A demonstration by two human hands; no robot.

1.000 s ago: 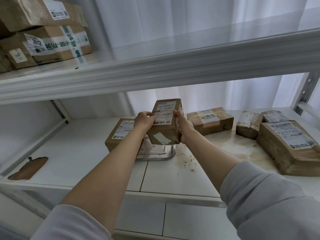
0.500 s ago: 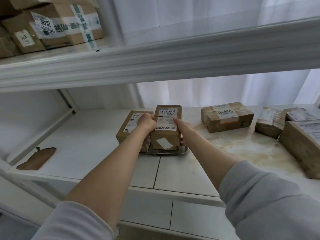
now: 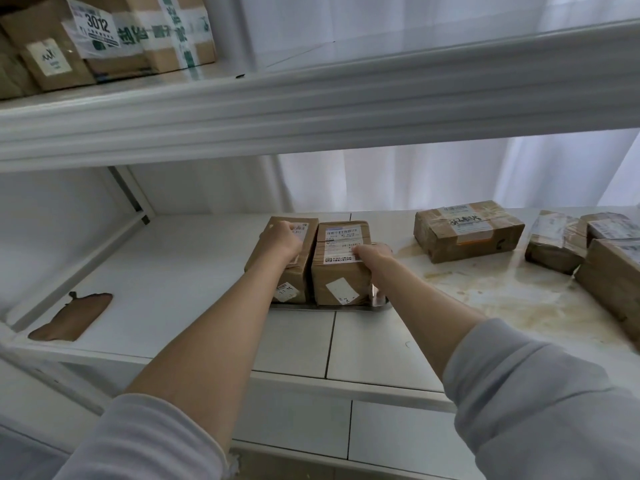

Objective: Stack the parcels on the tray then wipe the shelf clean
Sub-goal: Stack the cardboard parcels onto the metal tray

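Two brown labelled parcels stand side by side on a metal tray (image 3: 329, 307) in the middle of the white shelf (image 3: 180, 271). My left hand (image 3: 282, 237) lies curled over the top of the left parcel (image 3: 287, 271). Around the upper right edge of the right parcel (image 3: 341, 271) my right hand (image 3: 375, 252) grips, thumb on the label. To the right, off the tray, lie more parcels: a taped one (image 3: 469, 230), a small wrapped one (image 3: 554, 240), another behind it (image 3: 613, 226) and a large one (image 3: 613, 282) at the frame edge.
A yellowish stain (image 3: 502, 292) spreads over the shelf's right half. A brown cloth (image 3: 74, 317) lies at the front left corner. The upper shelf's thick front beam (image 3: 311, 109) hangs low overhead, with several boxes (image 3: 104, 36) on it at the left.
The parcel I held in the air with both hands has come down onto the tray beside the first one. My left hand has shifted from it onto the left parcel.
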